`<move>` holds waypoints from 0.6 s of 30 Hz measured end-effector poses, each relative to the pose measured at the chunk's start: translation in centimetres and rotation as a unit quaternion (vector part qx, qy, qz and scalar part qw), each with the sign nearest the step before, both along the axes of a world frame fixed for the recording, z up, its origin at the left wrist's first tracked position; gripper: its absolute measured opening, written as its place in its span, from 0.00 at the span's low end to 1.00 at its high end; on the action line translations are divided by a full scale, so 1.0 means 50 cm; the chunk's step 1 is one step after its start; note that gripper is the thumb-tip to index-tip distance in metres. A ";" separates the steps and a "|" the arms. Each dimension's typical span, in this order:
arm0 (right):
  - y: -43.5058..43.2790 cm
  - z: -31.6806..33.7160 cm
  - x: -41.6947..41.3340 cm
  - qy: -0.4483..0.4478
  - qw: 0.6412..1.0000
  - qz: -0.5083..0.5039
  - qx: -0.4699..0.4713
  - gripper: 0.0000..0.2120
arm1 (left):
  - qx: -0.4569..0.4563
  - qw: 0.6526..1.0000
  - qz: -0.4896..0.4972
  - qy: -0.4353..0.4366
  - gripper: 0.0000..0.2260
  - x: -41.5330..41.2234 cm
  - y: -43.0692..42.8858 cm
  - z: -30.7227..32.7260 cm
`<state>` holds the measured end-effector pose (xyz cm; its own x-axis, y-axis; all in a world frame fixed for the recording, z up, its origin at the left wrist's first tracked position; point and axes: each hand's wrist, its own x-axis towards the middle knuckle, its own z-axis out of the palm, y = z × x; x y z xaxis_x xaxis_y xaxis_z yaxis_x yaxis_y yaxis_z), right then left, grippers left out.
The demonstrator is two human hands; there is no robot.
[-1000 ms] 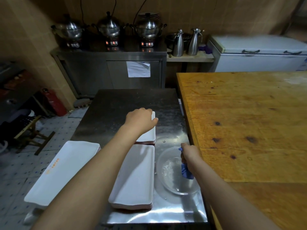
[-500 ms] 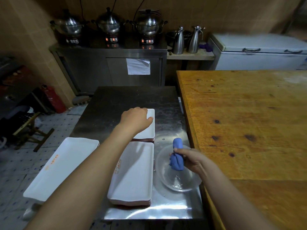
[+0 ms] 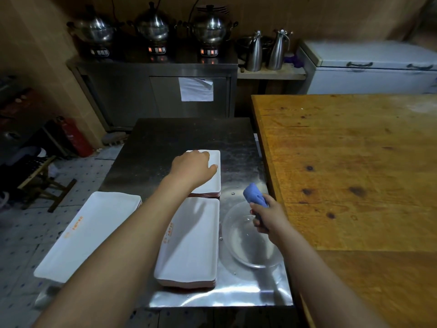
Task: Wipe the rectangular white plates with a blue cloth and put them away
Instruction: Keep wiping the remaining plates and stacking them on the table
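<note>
Right hand (image 3: 267,216), clenched round the crumpled blue cloth (image 3: 254,195), has lifted it out of the clear glass bowl (image 3: 246,254). Left hand (image 3: 192,168) still rests on the far stack of rectangular white plates (image 3: 214,183) on the steel table (image 3: 165,138); can't tell if it grips. Wiping probably starts next.

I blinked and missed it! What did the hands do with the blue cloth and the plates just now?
The right hand lifted the blue cloth up out of the glass bowl and now grips it above the bowl's far rim. The left hand stayed resting on the far stack of plates. The plates and the bowl kept their places.
</note>
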<state>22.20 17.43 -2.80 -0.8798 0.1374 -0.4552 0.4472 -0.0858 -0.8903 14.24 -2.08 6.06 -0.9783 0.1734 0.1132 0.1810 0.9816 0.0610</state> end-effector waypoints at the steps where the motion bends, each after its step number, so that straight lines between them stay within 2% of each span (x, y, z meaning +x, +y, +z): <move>1: -0.003 0.009 -0.001 0.004 0.999 0.006 0.035 0.11 | -0.004 1.000 0.000 -0.001 0.19 -0.001 -0.001 -0.001; 4: -0.014 0.031 0.000 0.002 0.995 0.021 0.094 0.19 | -0.013 1.000 0.000 -0.006 0.19 -0.001 -0.004 -0.003; 8: -0.034 0.047 0.005 0.028 0.992 0.007 0.123 0.20 | -0.020 1.000 0.000 -0.012 0.19 -0.001 -0.004 -0.006; 11: -0.042 0.060 0.014 0.006 0.985 -0.006 0.173 0.23 | -0.020 1.000 -0.001 -0.016 0.19 0.000 -0.004 -0.009; 15: -0.039 0.056 0.021 -0.043 0.974 -0.007 0.221 0.21 | -0.014 1.000 -0.005 -0.016 0.19 0.002 -0.006 -0.014; 18: -0.038 0.030 0.022 -0.112 0.975 -0.033 0.187 0.15 | -0.012 1.000 -0.004 -0.015 0.19 0.005 -0.008 -0.017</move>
